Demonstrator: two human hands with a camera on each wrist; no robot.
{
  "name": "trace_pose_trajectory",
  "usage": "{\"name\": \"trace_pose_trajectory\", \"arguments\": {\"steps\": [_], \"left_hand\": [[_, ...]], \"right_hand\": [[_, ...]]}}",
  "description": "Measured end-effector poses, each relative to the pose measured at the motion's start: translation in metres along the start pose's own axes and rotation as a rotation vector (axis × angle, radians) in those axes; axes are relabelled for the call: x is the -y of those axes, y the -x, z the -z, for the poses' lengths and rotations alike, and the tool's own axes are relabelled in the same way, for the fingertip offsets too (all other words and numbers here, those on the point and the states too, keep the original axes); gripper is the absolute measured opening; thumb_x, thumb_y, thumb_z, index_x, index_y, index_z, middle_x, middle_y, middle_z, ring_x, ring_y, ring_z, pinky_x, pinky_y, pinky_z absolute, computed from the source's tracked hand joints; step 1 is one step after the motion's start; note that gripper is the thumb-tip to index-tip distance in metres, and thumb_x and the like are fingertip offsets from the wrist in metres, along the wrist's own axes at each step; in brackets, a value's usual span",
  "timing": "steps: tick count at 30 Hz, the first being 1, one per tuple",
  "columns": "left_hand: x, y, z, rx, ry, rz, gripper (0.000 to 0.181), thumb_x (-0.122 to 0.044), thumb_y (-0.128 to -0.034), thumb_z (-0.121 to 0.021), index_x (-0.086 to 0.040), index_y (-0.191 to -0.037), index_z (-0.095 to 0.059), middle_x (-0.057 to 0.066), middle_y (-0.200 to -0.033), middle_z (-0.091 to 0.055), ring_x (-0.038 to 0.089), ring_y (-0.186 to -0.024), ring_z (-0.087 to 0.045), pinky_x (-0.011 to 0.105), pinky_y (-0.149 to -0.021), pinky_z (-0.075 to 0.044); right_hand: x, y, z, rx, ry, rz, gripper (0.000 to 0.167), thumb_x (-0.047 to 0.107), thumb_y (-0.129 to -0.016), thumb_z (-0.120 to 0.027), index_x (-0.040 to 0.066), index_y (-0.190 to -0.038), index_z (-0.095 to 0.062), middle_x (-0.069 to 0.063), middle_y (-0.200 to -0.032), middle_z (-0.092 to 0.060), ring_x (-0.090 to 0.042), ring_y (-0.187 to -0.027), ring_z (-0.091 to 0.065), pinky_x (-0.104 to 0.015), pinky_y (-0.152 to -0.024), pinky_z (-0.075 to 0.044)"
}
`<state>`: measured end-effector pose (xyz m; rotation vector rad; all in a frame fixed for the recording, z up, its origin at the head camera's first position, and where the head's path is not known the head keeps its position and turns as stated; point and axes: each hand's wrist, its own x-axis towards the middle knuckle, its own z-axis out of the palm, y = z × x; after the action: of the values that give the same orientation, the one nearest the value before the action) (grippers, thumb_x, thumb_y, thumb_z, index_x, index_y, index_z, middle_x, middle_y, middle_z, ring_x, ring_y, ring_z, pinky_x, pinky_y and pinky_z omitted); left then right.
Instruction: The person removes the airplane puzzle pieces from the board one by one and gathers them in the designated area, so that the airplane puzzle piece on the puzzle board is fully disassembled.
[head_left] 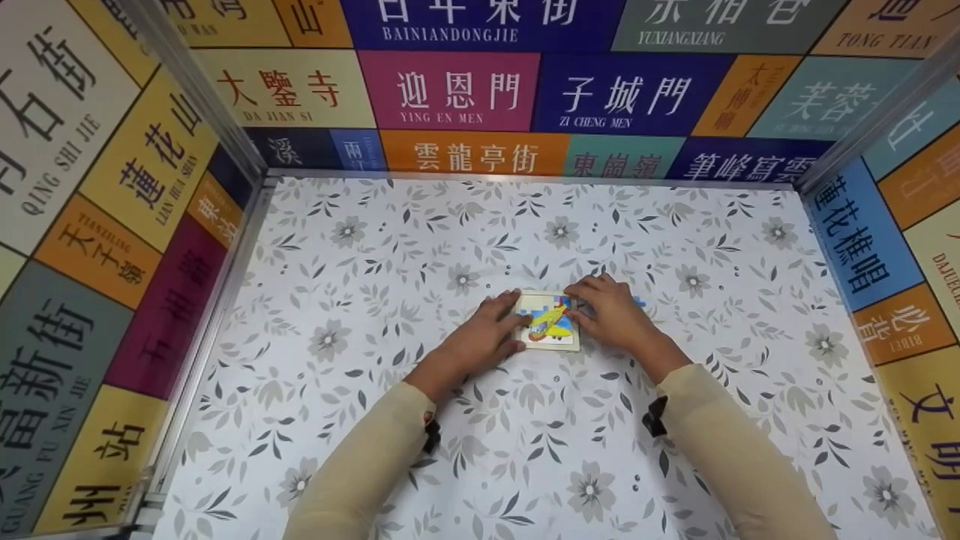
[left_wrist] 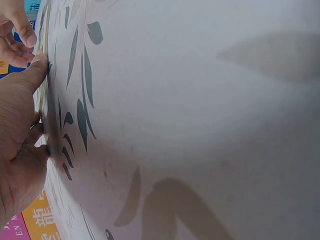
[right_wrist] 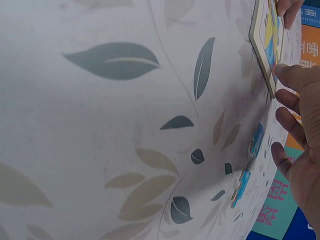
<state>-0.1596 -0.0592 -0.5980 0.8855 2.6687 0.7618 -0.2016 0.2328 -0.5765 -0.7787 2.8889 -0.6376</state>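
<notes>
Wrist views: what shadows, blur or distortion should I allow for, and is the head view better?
Head: fairly even light, puzzle board seen from above but small; left wrist: broad, soft-edged shadow on the cloth beside the left hand, puzzle board nearly edge-on; right wrist: shadow near the loose blue pieces, which look foreshortened and slightly soft.

My puzzle tray [head_left: 555, 346] looks like smooth wood, my sleeves [head_left: 367, 461] matt cloth, the bench cover [head_left: 495, 442] smooth and matt.
</notes>
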Motion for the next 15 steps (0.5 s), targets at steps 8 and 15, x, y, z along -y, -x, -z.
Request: {"name": "trace_pose_trajectory", "arguments": {"steps": [8,15], "left_hand": [[0.0002,-0.0003,0.0001,0.011,-0.016,0.01,0.052,-0.038,-0.1143,-0.062,-0.018,-0.162,-0.057,0.015,-0.184,-0.024,0.036,-0.172,-0.024,0.051,-0.142,-0.018],[0.0005,-0.0003,0.0006,0.021,-0.015,0.014,0.053,-0.039,-0.1146,-0.061,-0.019,-0.163,-0.055,0.015,-0.185,-0.022,0.035,-0.172,-0.023,0.049,-0.142,-0.017]], "right_hand": [[0.0047,-0.003,-0.0028,0.023,-0.008,-0.001,0.039,0.024,-0.106,-0.077,0.009,-0.142,-0.073,-0.016,-0.136,-0.07,-0.042,-0.126,-0.061,-0.071,-0.103,-0.046],[0.0068,-0.0049,-0.0052,0.033,-0.023,0.012,0.035,0.02,-0.107,-0.076,0.011,-0.14,-0.073,-0.015,-0.134,-0.069,-0.039,-0.123,-0.061,-0.069,-0.102,-0.047]]}}
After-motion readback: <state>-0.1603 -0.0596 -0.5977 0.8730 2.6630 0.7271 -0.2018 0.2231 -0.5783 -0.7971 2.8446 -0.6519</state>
